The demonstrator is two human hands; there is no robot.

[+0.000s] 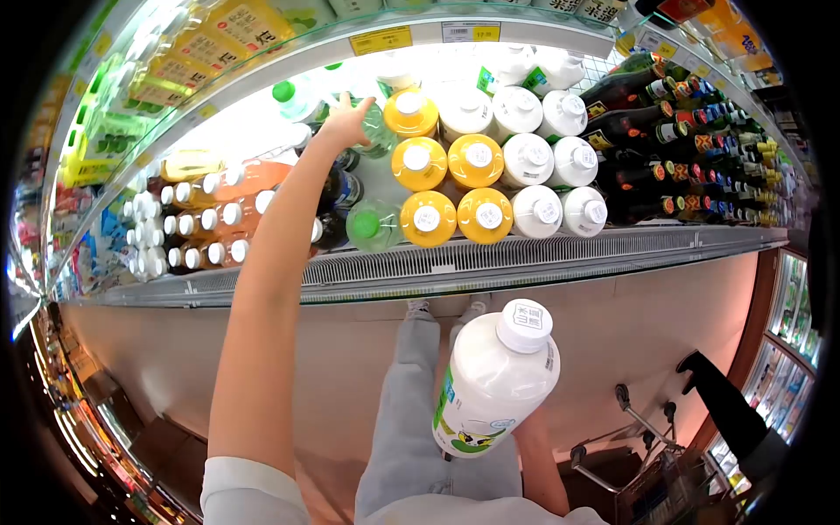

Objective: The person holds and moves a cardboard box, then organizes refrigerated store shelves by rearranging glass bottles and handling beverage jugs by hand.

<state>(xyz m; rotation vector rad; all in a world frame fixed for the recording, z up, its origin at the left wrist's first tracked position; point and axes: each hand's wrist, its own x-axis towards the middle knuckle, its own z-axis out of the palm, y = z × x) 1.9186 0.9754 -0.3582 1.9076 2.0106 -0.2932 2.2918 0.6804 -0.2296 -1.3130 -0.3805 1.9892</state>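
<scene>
My left hand (347, 121) reaches deep into the lit shelf with its fingers spread. It is at a clear green-tinted bottle (378, 133), and I cannot tell whether it grips it. In the same column, a clear bottle with a green cap (367, 225) stands at the front edge. Low in front of my body is a large white bottle (499, 376) with a white cap and a cow on its label. My right hand (530, 435) holds it from behind and below, with the fingers mostly hidden by the bottle.
Orange-yellow bottles (427, 217) and white bottles (535, 210) stand in rows right of the reached column. Dark glass bottles (639, 175) lie farther right. Peach-coloured drinks (245, 181) are on the left. A shopping cart (647, 472) and another person's dark-clothed leg (731, 402) are at lower right.
</scene>
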